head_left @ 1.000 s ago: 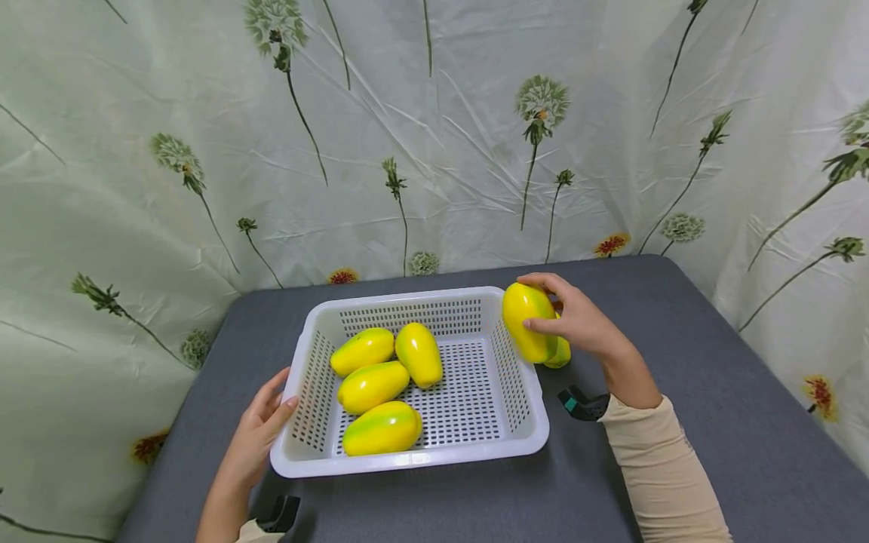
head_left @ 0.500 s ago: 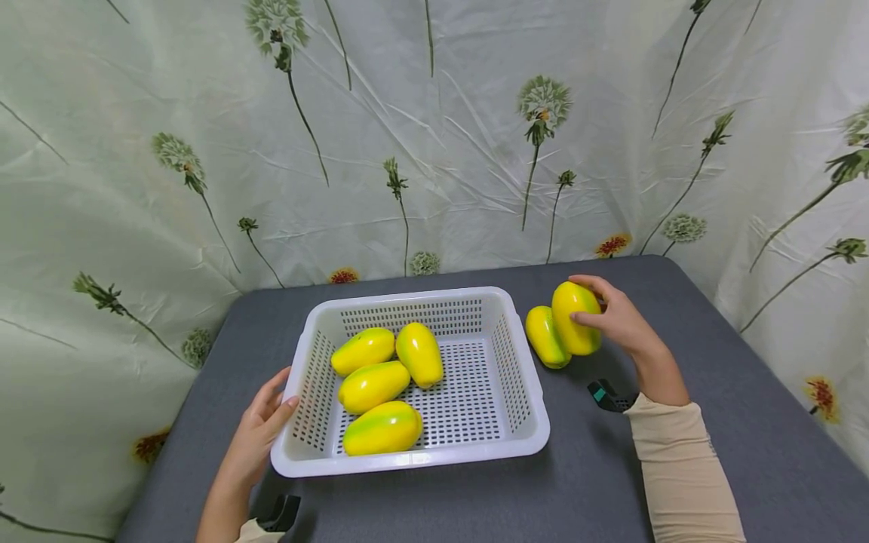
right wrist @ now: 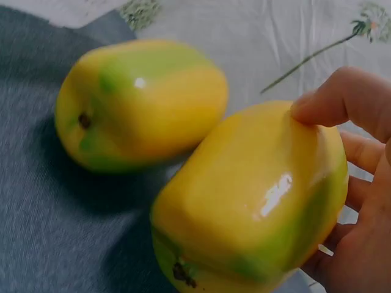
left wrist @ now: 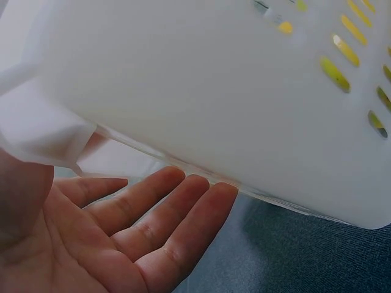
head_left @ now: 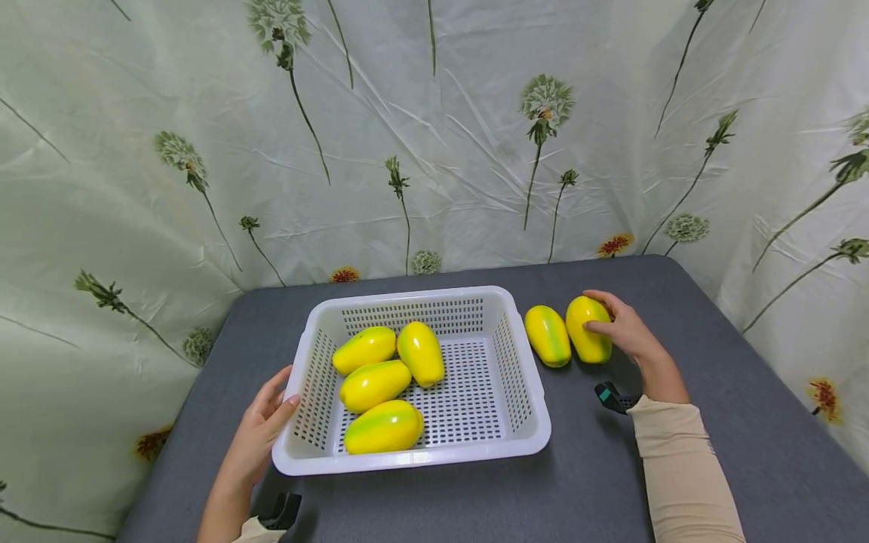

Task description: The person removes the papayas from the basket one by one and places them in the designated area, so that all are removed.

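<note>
A yellow papaya (head_left: 588, 329) with green streaks is in my right hand (head_left: 627, 328), right of the basket. In the right wrist view my thumb lies on the held papaya (right wrist: 244, 201) and the fingers go round its far side. Whether it touches the table cannot be told. Another papaya (head_left: 547, 336) lies on the table between it and the basket. My left hand (head_left: 261, 418) holds the left rim of the white plastic basket (head_left: 414, 458), thumb over the rim. The left wrist view shows its fingers (left wrist: 183, 232) under the basket's edge.
Inside the basket several papayas (head_left: 376, 385) lie on the left side; its right part shows bare slotted floor. Dark grey cloth covers the table (head_left: 475, 505). Behind it hangs a pale curtain (head_left: 462, 173) printed with dandelions.
My right hand has carried its papaya from the basket's right rim further right and then lowered it beside the other papaya. The left hand and basket have stayed in place.
</note>
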A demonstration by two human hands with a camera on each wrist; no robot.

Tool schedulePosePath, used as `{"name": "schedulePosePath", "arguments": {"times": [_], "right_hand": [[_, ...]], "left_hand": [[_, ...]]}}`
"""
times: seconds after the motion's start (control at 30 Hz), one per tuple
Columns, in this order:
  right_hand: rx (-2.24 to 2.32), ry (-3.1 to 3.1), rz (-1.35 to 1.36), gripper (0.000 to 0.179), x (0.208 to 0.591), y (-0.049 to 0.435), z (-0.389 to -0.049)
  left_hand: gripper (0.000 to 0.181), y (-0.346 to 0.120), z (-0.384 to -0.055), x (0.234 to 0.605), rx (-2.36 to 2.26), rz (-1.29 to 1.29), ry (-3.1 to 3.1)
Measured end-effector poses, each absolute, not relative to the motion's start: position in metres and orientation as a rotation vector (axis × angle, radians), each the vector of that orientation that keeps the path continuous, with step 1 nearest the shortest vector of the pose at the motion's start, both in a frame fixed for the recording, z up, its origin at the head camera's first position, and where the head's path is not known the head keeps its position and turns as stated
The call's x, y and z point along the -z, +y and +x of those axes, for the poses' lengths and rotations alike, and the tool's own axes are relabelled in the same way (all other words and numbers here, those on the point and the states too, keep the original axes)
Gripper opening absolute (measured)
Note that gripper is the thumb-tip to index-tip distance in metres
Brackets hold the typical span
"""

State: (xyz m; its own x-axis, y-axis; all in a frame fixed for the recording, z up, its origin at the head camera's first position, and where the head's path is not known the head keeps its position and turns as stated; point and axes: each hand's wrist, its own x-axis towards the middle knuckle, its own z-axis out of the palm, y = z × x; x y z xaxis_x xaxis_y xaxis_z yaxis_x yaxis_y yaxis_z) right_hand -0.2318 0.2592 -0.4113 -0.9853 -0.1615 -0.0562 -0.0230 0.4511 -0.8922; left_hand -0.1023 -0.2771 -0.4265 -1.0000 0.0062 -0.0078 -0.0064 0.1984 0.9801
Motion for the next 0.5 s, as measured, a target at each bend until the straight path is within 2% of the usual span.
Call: {"name": "schedulePosePath", "arguments": {"times": [0.27,0.5], "right_hand": [[1.587,2.513,-0.116,0.063,0.431,0.265,-0.236],[1.599,2.51,-0.109,0.064,0.434,0.263,-0.235]], "left_hand": [[0.057,-0.277,-0.102,0.427,-1.999,-0.001,2.414],[0.057,-0.277,-0.102,0.428,-2.009,0.015,2.408]]}}
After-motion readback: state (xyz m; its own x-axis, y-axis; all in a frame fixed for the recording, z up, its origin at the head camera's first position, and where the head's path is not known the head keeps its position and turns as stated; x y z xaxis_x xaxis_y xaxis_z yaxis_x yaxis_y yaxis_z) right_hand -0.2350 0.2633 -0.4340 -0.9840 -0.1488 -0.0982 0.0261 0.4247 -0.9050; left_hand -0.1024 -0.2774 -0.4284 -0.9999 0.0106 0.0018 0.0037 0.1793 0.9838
